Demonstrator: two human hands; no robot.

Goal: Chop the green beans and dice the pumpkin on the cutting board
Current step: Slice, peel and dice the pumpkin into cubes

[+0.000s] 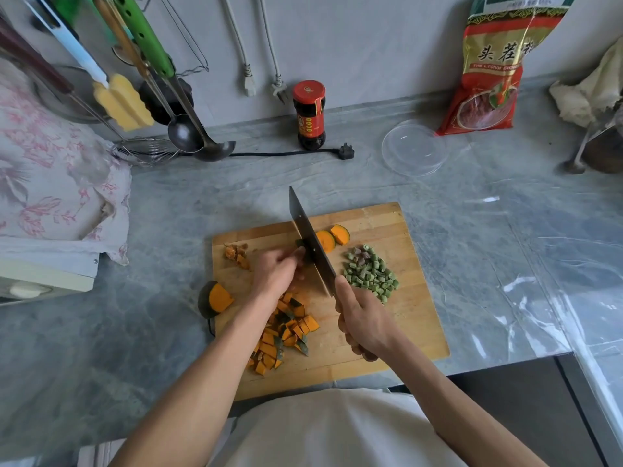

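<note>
**Cutting in progress on the wooden board**

Containers: a clear plastic lid (415,148) lies on the far counter, nothing visible in it. A dark sauce jar (310,115) with a red cap stands upright against the far wall; its contents cannot be made out. A red printed bag (492,69) leans against the wall at far right. A wire strainer (148,151) lies at far left beneath hanging ladles.

Cutting board (387,220): sits on the grey counter (101,332), near the person. Chopped green beans (371,273) are heaped on its right side. Diced pumpkin (285,332) is heaped near its left front. Two pumpkin slices (332,238) lie at the far middle, just right of the blade. A pumpkin wedge (215,298) rests at the board's left edge, partly off it.

Hands: the right hand (362,318) is wrapped tightly round the handle of a cleaver (312,242), blade angled away toward the far left. The left hand (276,273) has its fingers curled down onto a piece of pumpkin just left of the blade; that piece is largely hidden.
</note>
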